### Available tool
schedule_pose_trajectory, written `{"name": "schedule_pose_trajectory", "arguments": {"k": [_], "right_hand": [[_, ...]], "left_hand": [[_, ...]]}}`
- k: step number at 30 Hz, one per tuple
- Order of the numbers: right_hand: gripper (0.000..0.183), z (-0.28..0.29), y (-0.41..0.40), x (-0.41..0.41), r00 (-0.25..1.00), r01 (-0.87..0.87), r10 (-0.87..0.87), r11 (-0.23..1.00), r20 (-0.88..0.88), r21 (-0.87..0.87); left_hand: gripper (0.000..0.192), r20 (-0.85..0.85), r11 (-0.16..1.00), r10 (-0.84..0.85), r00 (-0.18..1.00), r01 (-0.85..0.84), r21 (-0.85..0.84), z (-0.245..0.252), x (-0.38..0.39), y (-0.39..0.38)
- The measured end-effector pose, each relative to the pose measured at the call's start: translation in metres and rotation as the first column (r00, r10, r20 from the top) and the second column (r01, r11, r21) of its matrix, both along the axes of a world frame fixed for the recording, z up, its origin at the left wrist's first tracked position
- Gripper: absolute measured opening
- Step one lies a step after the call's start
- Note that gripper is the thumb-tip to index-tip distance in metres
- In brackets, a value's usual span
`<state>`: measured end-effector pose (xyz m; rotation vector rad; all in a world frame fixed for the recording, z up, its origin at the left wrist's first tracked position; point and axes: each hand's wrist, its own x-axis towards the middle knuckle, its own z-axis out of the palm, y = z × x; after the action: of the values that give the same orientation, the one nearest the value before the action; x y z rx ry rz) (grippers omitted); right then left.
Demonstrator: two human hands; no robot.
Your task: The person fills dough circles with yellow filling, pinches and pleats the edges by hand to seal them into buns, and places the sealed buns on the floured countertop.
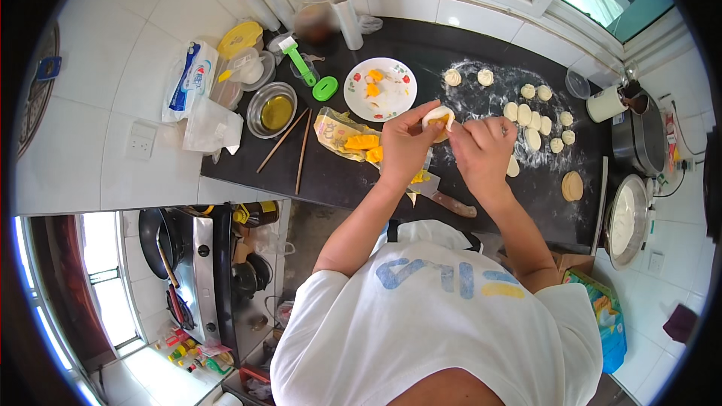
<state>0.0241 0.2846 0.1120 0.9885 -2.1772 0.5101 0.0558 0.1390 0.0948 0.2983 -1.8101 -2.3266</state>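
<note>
Between both hands, above the dark worktop, is a white dough wrapper folded partly around an orange-yellow filling. My left hand grips its left side, with the thumb against the filling. The fingertips of my right hand pinch its right edge. Below the left hand lie orange-yellow filling pieces on an opened printed wrapper. A knife with a wooden handle rests near the counter's front edge. Pleated dough balls and oval dough pieces sit on floured counter to the right.
A floral plate holds several filling pieces. Left of it are a metal bowl of yellow liquid, chopsticks and a green brush. A stack of round discs and a basin of white powder are at right.
</note>
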Motion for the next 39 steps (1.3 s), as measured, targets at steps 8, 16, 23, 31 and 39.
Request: {"name": "schedule_pose_trajectory", "arguments": {"k": [8,16,23,31,39], "right_hand": [[0.030,-0.003,-0.002,-0.007,0.917,0.069,0.028,0.971,0.399,-0.227],[0.026,0.000,-0.001,-0.002,0.979,0.004,0.017,0.995,0.203,-0.104],[0.035,0.006,0.000,0.000,0.993,-0.024,0.026,0.999,0.114,-0.027],[0.031,0.002,0.005,-0.005,0.977,-0.041,0.046,0.999,0.207,-0.029],[0.028,0.026,0.014,-0.007,0.964,0.028,0.092,0.897,0.249,-0.442]], "left_hand": [[0.029,-0.106,0.985,0.030,0.994,-0.048,-0.167,-0.010,0.000,-0.005],[0.030,-0.023,0.950,0.005,1.000,-0.012,-0.311,0.007,0.002,-0.006],[0.029,0.030,0.905,0.003,1.000,0.010,-0.424,0.004,0.001,-0.010],[0.030,-0.011,0.853,-0.037,0.999,0.026,-0.521,0.011,0.001,-0.005],[0.065,-0.157,0.909,-0.403,0.902,0.414,0.043,0.070,0.004,-0.022]]}}
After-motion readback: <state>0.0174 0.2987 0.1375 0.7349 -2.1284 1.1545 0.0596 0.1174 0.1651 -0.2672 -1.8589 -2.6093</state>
